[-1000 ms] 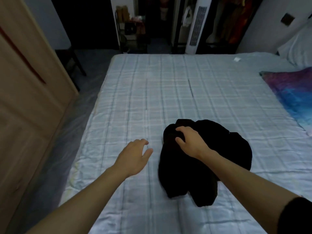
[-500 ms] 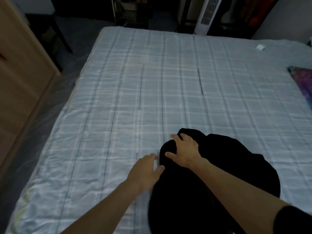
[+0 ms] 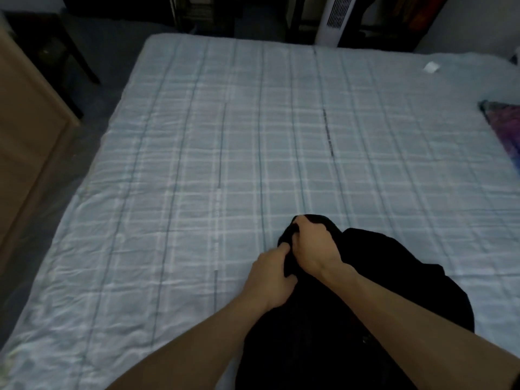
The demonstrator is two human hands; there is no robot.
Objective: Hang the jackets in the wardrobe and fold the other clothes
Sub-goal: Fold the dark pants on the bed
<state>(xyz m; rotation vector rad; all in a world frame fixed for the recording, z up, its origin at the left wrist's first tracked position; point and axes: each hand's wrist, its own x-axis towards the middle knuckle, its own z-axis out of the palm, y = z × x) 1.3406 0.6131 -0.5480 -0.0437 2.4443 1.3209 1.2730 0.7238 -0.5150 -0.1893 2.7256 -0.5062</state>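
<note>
A crumpled black garment (image 3: 394, 280) lies in a heap on the near part of the bed (image 3: 213, 153), which has a pale blue checked cover. My right hand (image 3: 315, 246) is closed on the garment's far left edge, fingers curled into the cloth. My left hand (image 3: 270, 277) sits just beside and below it, fingers closed on the same edge. Both forearms reach in from the bottom of the frame. What kind of garment it is cannot be told from this view.
A wooden wardrobe (image 3: 25, 136) stands along the left side across a strip of floor. A colourful cloth (image 3: 506, 130) lies at the bed's right edge, and a small white item (image 3: 431, 67) near the far right corner. A white tower fan (image 3: 334, 18) stands beyond the bed.
My left hand moved right from the bare sheet and took hold of the garment's edge. My right hand went from resting flat on the cloth to gripping it. The view tilted down and closer.
</note>
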